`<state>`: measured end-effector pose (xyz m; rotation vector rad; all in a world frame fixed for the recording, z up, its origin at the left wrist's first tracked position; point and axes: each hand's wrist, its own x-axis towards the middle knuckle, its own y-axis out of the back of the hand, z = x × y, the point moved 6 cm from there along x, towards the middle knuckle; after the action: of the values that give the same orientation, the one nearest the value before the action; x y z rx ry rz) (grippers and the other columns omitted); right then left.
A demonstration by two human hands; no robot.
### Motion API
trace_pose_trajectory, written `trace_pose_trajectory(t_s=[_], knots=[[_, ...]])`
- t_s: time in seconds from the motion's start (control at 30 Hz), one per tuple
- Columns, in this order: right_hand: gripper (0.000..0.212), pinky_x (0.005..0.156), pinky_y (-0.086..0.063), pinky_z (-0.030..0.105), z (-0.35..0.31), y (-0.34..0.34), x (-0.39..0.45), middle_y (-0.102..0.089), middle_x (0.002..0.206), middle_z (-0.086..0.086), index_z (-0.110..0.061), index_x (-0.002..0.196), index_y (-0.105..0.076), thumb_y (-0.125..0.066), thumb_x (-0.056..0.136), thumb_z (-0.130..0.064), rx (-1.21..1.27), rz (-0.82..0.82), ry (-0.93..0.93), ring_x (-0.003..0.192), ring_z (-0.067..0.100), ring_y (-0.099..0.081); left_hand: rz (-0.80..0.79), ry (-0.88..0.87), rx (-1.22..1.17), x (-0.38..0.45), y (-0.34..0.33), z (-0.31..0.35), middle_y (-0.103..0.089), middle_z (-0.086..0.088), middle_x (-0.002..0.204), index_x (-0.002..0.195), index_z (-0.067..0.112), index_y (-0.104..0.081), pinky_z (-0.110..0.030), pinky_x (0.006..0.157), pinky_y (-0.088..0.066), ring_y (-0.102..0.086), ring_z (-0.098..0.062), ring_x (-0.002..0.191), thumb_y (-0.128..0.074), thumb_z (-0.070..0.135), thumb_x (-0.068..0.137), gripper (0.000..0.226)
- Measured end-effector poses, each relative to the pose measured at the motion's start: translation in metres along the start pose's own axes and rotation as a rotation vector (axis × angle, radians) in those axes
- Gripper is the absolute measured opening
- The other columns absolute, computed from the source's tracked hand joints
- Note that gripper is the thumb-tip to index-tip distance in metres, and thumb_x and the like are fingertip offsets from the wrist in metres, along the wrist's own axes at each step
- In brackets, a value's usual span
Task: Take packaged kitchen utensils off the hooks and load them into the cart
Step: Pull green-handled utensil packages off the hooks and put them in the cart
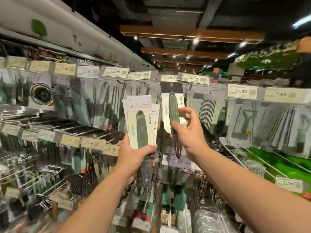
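head view, tilted up, close to shelves (50, 115)

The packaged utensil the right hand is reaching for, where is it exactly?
In the head view, the green-handled packaged utensil is centre frame, held by the right hand under the 10.50 price tag, right of the stack of packages the left hand holds.
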<state>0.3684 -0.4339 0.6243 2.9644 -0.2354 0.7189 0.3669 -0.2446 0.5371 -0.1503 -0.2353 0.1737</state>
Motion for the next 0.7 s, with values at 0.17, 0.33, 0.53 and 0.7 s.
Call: trace_pose_trajectory(t_s=[0.17, 0.33, 0.53, 0.7], knots=[[0.041, 0.068, -0.062, 0.042, 0.011, -0.017, 0.019, -0.055, 0.134, -0.004, -0.030, 0.122, -0.053, -0.060, 0.096, 0.001, 0.025, 0.107, 0.001, 0.068, 0.015, -0.062, -0.063, -0.063, 0.000, 0.022, 0.002, -0.001, -0.076, 0.002, 0.108, 0.112, 0.033, -0.059, -0.040, 0.087, -0.062, -0.074, -0.016, 0.097, -0.093, 0.006, 0.071, 0.060], [0.042, 0.061, -0.061, 0.028, 0.037, -0.020, 0.039, -0.055, 0.140, -0.007, -0.026, 0.130, -0.056, -0.060, 0.097, 0.000, -0.023, 0.196, -0.023, 0.078, 0.016, -0.068, -0.097, -0.027, -0.090, 0.040, 0.001, 0.001, -0.077, -0.002, 0.108, 0.122, 0.028, -0.062, -0.054, 0.085, -0.064, -0.075, -0.027, 0.103, -0.094, 0.012, 0.059, 0.072], [0.052, 0.037, -0.038, 0.020, 0.064, -0.017, 0.085, -0.066, 0.122, 0.014, -0.016, 0.147, -0.050, -0.053, 0.098, 0.000, -0.267, 0.222, -0.161, 0.047, 0.010, -0.054, -0.162, -0.028, -0.188, 0.052, 0.003, 0.003, -0.074, -0.010, 0.111, 0.116, 0.023, -0.061, -0.048, 0.070, -0.066, -0.078, -0.020, 0.087, -0.081, -0.011, 0.079, 0.055], [0.050, 0.050, -0.042, 0.025, 0.077, -0.019, 0.115, -0.058, 0.088, 0.004, -0.021, 0.137, -0.058, -0.049, 0.095, 0.004, -0.340, 0.192, -0.251, 0.066, 0.022, -0.056, -0.161, 0.013, -0.262, 0.064, 0.004, -0.006, -0.075, -0.015, 0.111, 0.127, 0.015, -0.061, -0.051, 0.070, -0.065, -0.077, -0.035, 0.098, -0.085, -0.009, 0.076, 0.061]])
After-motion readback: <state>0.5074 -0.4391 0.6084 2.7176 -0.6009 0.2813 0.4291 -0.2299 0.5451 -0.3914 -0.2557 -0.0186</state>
